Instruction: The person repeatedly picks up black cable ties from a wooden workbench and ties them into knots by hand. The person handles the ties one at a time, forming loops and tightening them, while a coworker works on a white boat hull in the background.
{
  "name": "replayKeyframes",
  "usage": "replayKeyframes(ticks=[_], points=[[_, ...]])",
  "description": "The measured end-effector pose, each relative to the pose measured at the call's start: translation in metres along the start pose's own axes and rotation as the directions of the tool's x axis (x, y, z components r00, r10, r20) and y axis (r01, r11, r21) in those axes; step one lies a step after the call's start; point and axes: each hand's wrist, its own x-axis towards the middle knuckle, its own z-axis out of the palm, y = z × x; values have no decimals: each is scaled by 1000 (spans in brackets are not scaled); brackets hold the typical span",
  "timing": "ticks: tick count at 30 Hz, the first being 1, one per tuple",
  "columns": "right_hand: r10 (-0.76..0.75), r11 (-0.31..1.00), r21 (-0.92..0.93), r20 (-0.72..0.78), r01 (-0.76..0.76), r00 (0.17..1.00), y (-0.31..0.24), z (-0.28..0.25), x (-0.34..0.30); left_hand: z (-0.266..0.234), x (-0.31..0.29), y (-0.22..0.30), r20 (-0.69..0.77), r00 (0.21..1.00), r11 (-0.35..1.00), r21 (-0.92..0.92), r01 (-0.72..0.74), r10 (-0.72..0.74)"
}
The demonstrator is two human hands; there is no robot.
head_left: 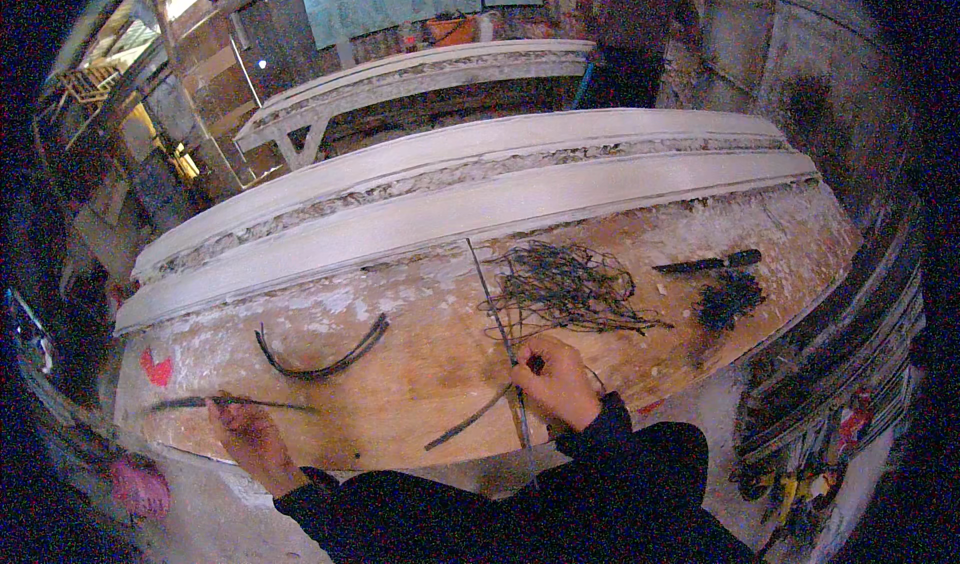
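My left hand point(248, 436) is closed at the near left of the worktable, its fingertips pinching a thin dark strip point(275, 404) that lies nearly level. Right of the middle, my right hand point(560, 382) is curled shut around a long, narrow dark strip point(487, 289), which runs from the far side toward the near edge. A shorter dark strip point(465, 426) slants out beside that hand. Just beyond it lies a loose tangle of dark strands point(565, 284). Between my hands, farther back, rests a curved bundle of dark strips point(320, 372).
A dark-handled knife point(710, 263) lies at the right, near a black clump of strands point(728, 299). A red scrap point(156, 367) is at the left. Pale long boards point(450, 199) border the wooden tabletop point(400, 419). A person point(640, 29) stands beyond, beside another bench point(420, 69).
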Motion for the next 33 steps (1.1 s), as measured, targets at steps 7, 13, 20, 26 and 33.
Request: replayKeyframes(ticks=[7,13,20,26,33], points=[[99,990,97,20,-100,995,-2,4,1,29,-49,-51,96,966,841,517,159,-242],[23,982,186,62,-34,998,-7,2,1,68,-118,-94,270,706,577,781,237,-655],[-110,941,336,245,22,963,-21,-12,-3,78,-146,-108,379,496,560,777,287,-781],[-173,950,291,195,111,965,-13,-10,0,76,-148,-107,348,496,492,849,193,-796],[-84,931,365,207,2,975,-8,-8,-1,75,-147,-110,349,522,458,884,92,-778]])
